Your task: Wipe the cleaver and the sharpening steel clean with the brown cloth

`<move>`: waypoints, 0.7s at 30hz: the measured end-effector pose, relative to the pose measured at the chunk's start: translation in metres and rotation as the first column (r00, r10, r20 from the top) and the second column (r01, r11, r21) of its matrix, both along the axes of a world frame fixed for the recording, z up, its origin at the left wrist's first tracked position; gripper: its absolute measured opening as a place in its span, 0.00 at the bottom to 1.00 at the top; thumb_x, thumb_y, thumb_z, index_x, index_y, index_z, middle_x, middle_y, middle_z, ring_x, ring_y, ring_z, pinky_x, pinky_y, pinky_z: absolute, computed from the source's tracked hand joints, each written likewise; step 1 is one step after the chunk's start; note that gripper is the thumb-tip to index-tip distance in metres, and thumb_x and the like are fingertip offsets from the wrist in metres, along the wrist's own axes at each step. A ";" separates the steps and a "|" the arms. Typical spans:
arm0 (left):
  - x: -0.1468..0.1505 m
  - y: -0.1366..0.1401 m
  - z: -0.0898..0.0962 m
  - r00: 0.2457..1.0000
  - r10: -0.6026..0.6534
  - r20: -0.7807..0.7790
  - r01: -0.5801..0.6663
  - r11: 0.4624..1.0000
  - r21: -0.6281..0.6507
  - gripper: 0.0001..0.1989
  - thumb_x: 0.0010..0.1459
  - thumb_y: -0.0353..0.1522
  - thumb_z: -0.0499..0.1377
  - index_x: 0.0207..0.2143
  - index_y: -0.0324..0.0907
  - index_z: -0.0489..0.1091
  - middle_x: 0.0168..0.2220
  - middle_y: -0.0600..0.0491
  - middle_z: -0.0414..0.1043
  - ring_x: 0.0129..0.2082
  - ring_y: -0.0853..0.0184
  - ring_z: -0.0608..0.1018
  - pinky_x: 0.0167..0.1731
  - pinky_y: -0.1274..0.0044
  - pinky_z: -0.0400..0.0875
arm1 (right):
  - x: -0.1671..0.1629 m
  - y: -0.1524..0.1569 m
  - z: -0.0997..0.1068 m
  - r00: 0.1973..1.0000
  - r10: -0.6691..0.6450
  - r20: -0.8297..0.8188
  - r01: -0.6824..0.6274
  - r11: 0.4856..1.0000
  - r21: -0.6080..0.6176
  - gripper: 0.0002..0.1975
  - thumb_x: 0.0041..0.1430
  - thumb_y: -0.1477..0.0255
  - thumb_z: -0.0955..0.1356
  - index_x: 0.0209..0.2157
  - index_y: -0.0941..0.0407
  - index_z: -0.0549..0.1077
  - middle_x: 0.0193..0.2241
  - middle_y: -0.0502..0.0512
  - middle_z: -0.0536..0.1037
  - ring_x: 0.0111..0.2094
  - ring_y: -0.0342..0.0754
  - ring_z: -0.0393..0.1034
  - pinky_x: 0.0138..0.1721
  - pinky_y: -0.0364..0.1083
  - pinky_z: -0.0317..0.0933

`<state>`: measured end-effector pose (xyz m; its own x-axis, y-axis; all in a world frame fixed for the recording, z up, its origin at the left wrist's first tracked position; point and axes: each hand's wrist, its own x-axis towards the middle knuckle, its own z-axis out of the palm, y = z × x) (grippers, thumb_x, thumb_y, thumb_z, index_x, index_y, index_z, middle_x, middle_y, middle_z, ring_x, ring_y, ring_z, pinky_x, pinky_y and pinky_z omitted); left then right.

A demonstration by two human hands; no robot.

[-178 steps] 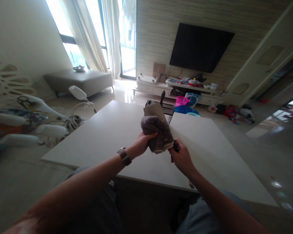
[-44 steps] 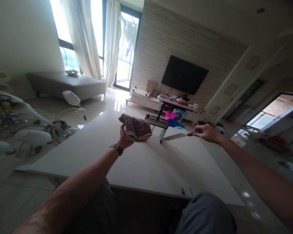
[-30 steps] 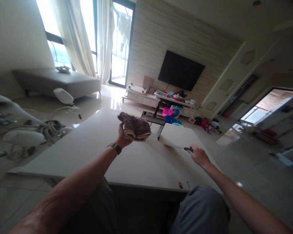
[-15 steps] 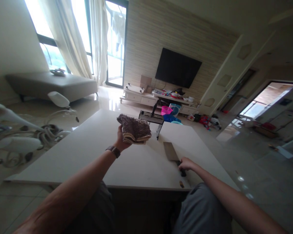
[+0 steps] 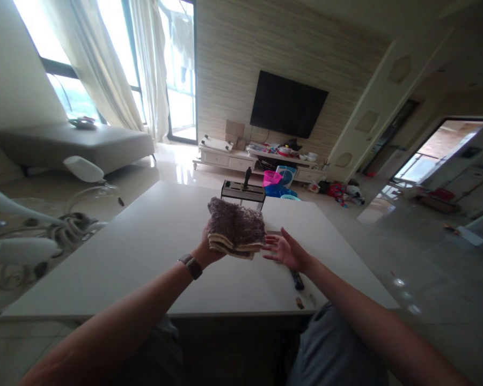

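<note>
A folded, fluffy brown-grey cloth (image 5: pixel 237 228) with pale layered edges is held up above the white table (image 5: pixel 145 246). My left hand (image 5: pixel 211 249) grips it from the left side and below. At the cloth's right edge is my right hand (image 5: pixel 285 251), fingers spread, seemingly holding nothing; whether the fingertips touch the cloth I cannot tell. Beneath that hand lies a cleaver (image 5: pixel 296 280) on the table, its black handle showing and most of its blade hidden. Near the table's front edge is a small brownish piece (image 5: pixel 300 303).
A sharpener-like metal frame with a black upright handle (image 5: pixel 245 187) stands at the table's far edge. Beyond it are a pink basket (image 5: pixel 272 178) and blue tubs (image 5: pixel 279 191). White lamp-like parts and cables (image 5: pixel 70 225) lie left of the table.
My right hand has let go of the cleaver, leaving it on the table, and moved up and left beside the cloth. My left hand has brought the cloth rightward and slightly nearer.
</note>
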<state>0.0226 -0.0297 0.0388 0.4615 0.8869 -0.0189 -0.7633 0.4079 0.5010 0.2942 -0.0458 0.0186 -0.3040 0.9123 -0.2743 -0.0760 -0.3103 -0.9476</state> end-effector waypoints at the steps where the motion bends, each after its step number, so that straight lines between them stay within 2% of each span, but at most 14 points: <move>1: 0.005 -0.003 -0.002 1.000 -0.020 -0.012 0.020 1.000 -0.023 0.27 0.65 0.46 0.52 0.56 0.38 0.73 0.55 0.43 0.78 0.57 0.50 0.77 0.61 0.56 0.68 | -0.013 -0.001 0.003 0.984 0.071 -0.165 -0.080 0.996 -0.044 0.33 0.60 0.41 0.63 0.48 0.55 0.74 0.50 0.64 0.80 0.54 0.58 0.75 0.56 0.60 0.67; 2: 0.008 -0.004 -0.004 0.998 -0.043 -0.039 0.041 0.998 -0.056 0.27 0.65 0.46 0.52 0.55 0.36 0.74 0.52 0.42 0.80 0.54 0.51 0.79 0.60 0.58 0.69 | -0.025 -0.001 0.004 0.957 0.098 -0.273 -0.117 0.992 -0.055 0.31 0.61 0.44 0.64 0.49 0.56 0.74 0.50 0.62 0.81 0.54 0.57 0.75 0.57 0.59 0.66; 3: 0.009 -0.004 -0.006 0.994 -0.068 -0.081 0.060 0.994 -0.096 0.28 0.65 0.47 0.52 0.53 0.34 0.74 0.48 0.41 0.81 0.51 0.51 0.81 0.59 0.59 0.70 | -0.035 -0.001 0.004 0.941 0.068 -0.332 -0.097 0.993 -0.073 0.27 0.62 0.48 0.66 0.49 0.55 0.74 0.48 0.61 0.82 0.52 0.56 0.76 0.57 0.57 0.67; 6: 0.004 0.003 -0.014 0.975 -0.086 -0.204 0.050 0.983 -0.175 0.34 0.62 0.53 0.53 0.51 0.31 0.75 0.40 0.39 0.83 0.45 0.49 0.84 0.56 0.59 0.73 | -0.053 0.004 -0.002 0.947 -0.097 -0.305 0.053 0.987 -0.150 0.15 0.57 0.68 0.71 0.46 0.56 0.76 0.40 0.57 0.85 0.41 0.53 0.81 0.50 0.52 0.72; 8: -0.004 0.008 -0.019 0.959 -0.084 -0.271 0.039 0.985 -0.166 0.33 0.60 0.52 0.57 0.51 0.32 0.75 0.40 0.38 0.83 0.45 0.48 0.84 0.55 0.58 0.75 | -0.056 0.006 -0.006 0.938 -0.214 -0.271 0.181 0.973 -0.142 0.17 0.51 0.77 0.71 0.45 0.55 0.76 0.37 0.55 0.85 0.35 0.51 0.81 0.45 0.50 0.74; 10: -0.010 0.011 -0.023 0.918 -0.124 -0.376 0.065 0.984 -0.165 0.25 0.56 0.44 0.64 0.50 0.35 0.76 0.41 0.40 0.83 0.45 0.48 0.84 0.54 0.59 0.76 | -0.054 0.004 -0.006 0.925 -0.252 -0.286 0.228 0.967 -0.112 0.19 0.49 0.78 0.71 0.46 0.55 0.76 0.38 0.54 0.86 0.34 0.51 0.81 0.43 0.50 0.74; 12: -0.014 0.012 -0.026 0.864 -0.175 -0.472 0.099 0.979 -0.181 0.21 0.51 0.35 0.67 0.48 0.37 0.77 0.41 0.41 0.83 0.45 0.47 0.84 0.53 0.60 0.77 | -0.052 -0.002 -0.004 0.936 -0.195 -0.293 0.151 0.975 -0.164 0.19 0.50 0.75 0.72 0.46 0.57 0.77 0.39 0.57 0.86 0.37 0.53 0.82 0.44 0.51 0.75; 14: -0.016 0.013 -0.029 0.833 -0.203 -0.515 0.131 0.976 -0.173 0.20 0.49 0.33 0.68 0.46 0.38 0.77 0.40 0.41 0.83 0.45 0.46 0.84 0.52 0.59 0.77 | -0.051 -0.009 -0.002 0.948 -0.148 -0.283 0.071 0.962 -0.265 0.17 0.52 0.73 0.72 0.46 0.60 0.77 0.38 0.60 0.85 0.38 0.55 0.82 0.45 0.53 0.74; 16: -0.019 0.019 -0.032 0.800 -0.197 -0.567 0.148 0.980 -0.132 0.20 0.48 0.35 0.70 0.45 0.38 0.77 0.40 0.40 0.83 0.45 0.45 0.83 0.50 0.58 0.77 | -0.052 -0.011 -0.004 0.946 -0.163 -0.279 0.071 0.947 -0.314 0.17 0.52 0.72 0.72 0.45 0.60 0.77 0.37 0.61 0.85 0.37 0.56 0.82 0.46 0.54 0.74; 18: -0.023 0.028 -0.036 0.732 -0.077 -0.677 0.083 0.996 -0.024 0.22 0.45 0.34 0.72 0.45 0.40 0.76 0.41 0.41 0.82 0.44 0.47 0.83 0.48 0.59 0.77 | -0.053 -0.010 -0.010 0.936 -0.223 -0.271 0.144 0.948 -0.284 0.18 0.51 0.74 0.73 0.45 0.60 0.77 0.37 0.60 0.86 0.36 0.55 0.82 0.46 0.54 0.74; 19: -0.026 0.035 -0.038 0.677 0.064 -0.733 -0.008 0.997 0.080 0.24 0.43 0.33 0.72 0.46 0.42 0.76 0.42 0.43 0.81 0.44 0.49 0.83 0.48 0.60 0.77 | -0.053 -0.008 -0.014 0.930 -0.263 -0.257 0.196 0.946 -0.260 0.17 0.50 0.75 0.73 0.44 0.59 0.77 0.36 0.59 0.86 0.36 0.54 0.82 0.46 0.54 0.74; 21: -0.030 0.050 -0.040 0.504 0.331 -0.798 -0.178 0.944 0.279 0.24 0.43 0.35 0.73 0.45 0.43 0.75 0.44 0.44 0.80 0.46 0.51 0.81 0.48 0.60 0.75 | -0.052 -0.003 -0.023 0.914 -0.347 -0.209 0.300 0.926 -0.229 0.17 0.48 0.76 0.73 0.43 0.58 0.77 0.34 0.57 0.86 0.34 0.54 0.82 0.44 0.53 0.74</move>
